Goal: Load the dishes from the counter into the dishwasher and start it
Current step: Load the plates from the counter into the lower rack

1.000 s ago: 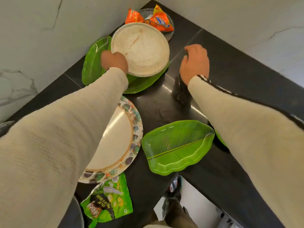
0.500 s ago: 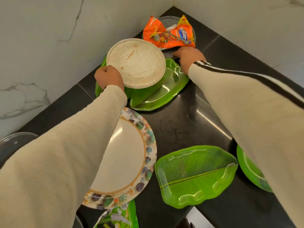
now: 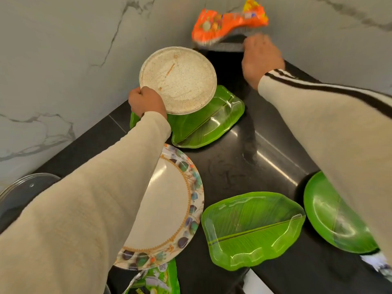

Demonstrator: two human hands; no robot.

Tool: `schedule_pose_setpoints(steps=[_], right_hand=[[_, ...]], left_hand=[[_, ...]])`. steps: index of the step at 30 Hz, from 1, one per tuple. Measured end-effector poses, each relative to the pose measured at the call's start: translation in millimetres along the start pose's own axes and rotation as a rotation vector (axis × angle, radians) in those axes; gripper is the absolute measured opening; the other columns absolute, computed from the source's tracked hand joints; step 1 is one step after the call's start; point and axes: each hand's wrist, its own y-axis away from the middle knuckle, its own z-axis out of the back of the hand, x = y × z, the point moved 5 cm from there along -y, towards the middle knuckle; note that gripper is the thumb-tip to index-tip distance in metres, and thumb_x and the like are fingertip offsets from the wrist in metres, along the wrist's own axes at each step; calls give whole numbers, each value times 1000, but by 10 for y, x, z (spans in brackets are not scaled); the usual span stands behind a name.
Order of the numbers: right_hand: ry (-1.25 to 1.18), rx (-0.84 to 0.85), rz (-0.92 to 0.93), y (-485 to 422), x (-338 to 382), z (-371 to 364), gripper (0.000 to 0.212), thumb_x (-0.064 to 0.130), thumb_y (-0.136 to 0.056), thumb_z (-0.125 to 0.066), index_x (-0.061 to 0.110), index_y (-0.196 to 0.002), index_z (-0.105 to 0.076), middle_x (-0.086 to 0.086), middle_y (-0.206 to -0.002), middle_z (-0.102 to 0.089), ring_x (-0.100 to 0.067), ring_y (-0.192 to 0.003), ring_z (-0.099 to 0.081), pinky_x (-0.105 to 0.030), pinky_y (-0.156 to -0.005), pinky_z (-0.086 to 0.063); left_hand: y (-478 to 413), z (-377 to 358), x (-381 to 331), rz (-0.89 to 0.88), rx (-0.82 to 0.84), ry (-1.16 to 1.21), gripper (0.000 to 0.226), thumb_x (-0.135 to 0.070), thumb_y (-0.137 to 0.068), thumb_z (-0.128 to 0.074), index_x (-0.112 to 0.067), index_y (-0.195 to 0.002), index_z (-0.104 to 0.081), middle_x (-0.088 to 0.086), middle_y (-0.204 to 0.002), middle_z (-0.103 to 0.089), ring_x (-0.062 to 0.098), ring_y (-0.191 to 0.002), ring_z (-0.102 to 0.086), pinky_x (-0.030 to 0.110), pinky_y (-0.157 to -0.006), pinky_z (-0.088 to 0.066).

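Left hand (image 3: pixel 147 101) grips the near-left rim of the speckled beige plate (image 3: pixel 178 81), fingers curled round the edge. The plate is dirty, with an orange smear near its centre. It sits tilted over the stacked leaf plates (image 3: pixel 212 122), green and glossy, at the back of the black counter (image 3: pixel 244 166) close to the marble wall (image 3: pixel 63 60).

Right hand (image 3: pixel 262 60) is in the far corner, clamped on the right edge of a grey dish (image 3: pixel 224 45). The dish is raised off the counter and carries an orange snack wrapper (image 3: pixel 229 24). There is heavy motion blur here, so it may be glass or metal and I cannot tell which. The hands are well apart, each on its own dish.

Nearer the camera, a floral paper plate (image 3: pixel 169 209) lies flat, partly under the left sleeve (image 3: pixel 84 209). Just beside it to the right is a single green leaf plate (image 3: pixel 252 228), overhanging the counter edge. A round green plate (image 3: pixel 331 219) lies further right, half hidden by the right sleeve (image 3: pixel 339 134), which is beige with a dark stripe. A glass lid (image 3: pixel 21 192) is at the left edge. A green snack wrapper (image 3: pixel 157 283) pokes out under the floral plate at the bottom.
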Motion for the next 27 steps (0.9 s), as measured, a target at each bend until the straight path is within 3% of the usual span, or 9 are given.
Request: schedule_pose_setpoints(steps=[2, 4, 8, 12, 20, 27], right_hand=[[-119, -82, -228, 22, -202, 232, 33, 10, -94, -36, 5, -124, -48, -21, -127, -50, -42, -115, -48, -51, -86, -40], [-201, -136, -380, 170, -364, 429, 32, 13, -94, -37, 10, -124, -48, -18, -125, -53, -40, -113, -51, -48, -85, -42], [-199, -114, -408, 702, -464, 703, 27, 9, -96, -37, 6, -119, -50, -22, -119, -54, -41, -107, -51, -47, -83, -41], [-238, -107, -438, 1343, -505, 906, 29, 11, -98, -36, 3, -121, -52, -25, -119, -57, -42, -109, -52, -45, -87, -41], [-303, -105, -626, 3011, -856, 1370, 23, 25, -98, -46, 13, -116, -54, -21, -114, -63, -45, -102, -58, -45, -81, -46], [-102, -134, -746, 4599, -1171, 2106, 17, 24, -95, -54, 12, -106, -59, -14, -109, -64, -42, -90, -63, -46, -76, -53]], left_hand=[[59, 43, -57, 10, 11, -15, 30, -10, -96, -41, 6, -110, -62, 17, -105, -65, 20, -79, -50, 25, -70, -39], [174, 86, -121, 27, 26, -27, 29, -10, -96, -41, 4, -112, -61, 16, -111, -65, 26, -91, -59, 27, -74, -43], [482, 159, -225, 44, 58, -36, 32, -10, -97, -41, 4, -120, -58, 17, -120, -64, 30, -109, -61, 33, -86, -48], [935, 242, -268, 32, 121, -53, 36, -11, -100, -40, 3, -131, -53, 18, -130, -60, 31, -116, -58, 30, -86, -44], [2020, 558, -7, 10, 237, -153, 37, -14, -100, -41, 3, -131, -54, 20, -132, -59, 36, -121, -56, 37, -93, -44], [3207, 554, 128, -46, 500, -175, 35, -14, -100, -40, 1, -128, -54, 19, -132, -59, 35, -121, -55, 36, -92, -43]])
